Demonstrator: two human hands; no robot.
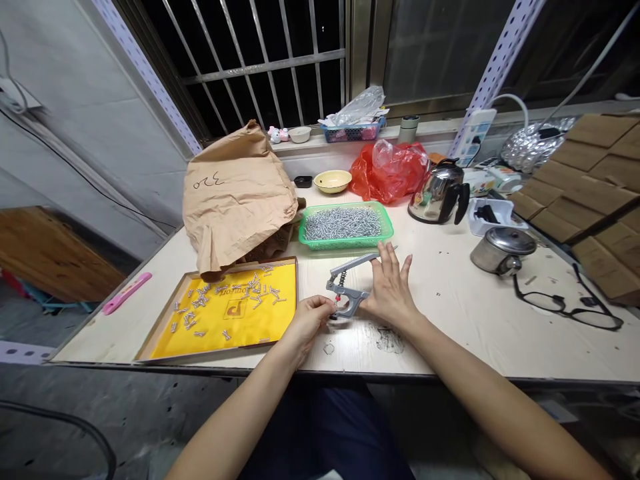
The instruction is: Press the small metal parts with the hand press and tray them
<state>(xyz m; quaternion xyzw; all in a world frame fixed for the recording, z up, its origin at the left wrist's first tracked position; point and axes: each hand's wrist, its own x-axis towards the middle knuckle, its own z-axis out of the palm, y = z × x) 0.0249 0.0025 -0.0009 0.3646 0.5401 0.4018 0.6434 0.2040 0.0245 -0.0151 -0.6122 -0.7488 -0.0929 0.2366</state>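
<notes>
A grey metal hand press [349, 293] with a sprung lever stands on the table in front of me. My right hand [391, 283] is around its handle end, fingers stretched over the raised lever and the palm against the body. At the press's jaw, beside a small red part [338, 299], my left hand [314, 317] has thumb and fingertips pinched together. Whatever lies between those fingertips is too small to make out. To the left, a shallow tray [297, 280] lined with yellow holds scattered small metal pieces [255, 287]. Behind the press, many small metal pieces [343, 223] fill a green basket [345, 245].
A brown paper bag [240, 193] leans behind the tray. At the right are a kettle [436, 193], a steel cup [500, 250], eyeglasses [565, 310] and stacked cardboard boxes [590, 180]. Further back sit a red plastic bag [390, 170] and a yellow bowl [333, 181]. A pink strip [127, 293] lies far left.
</notes>
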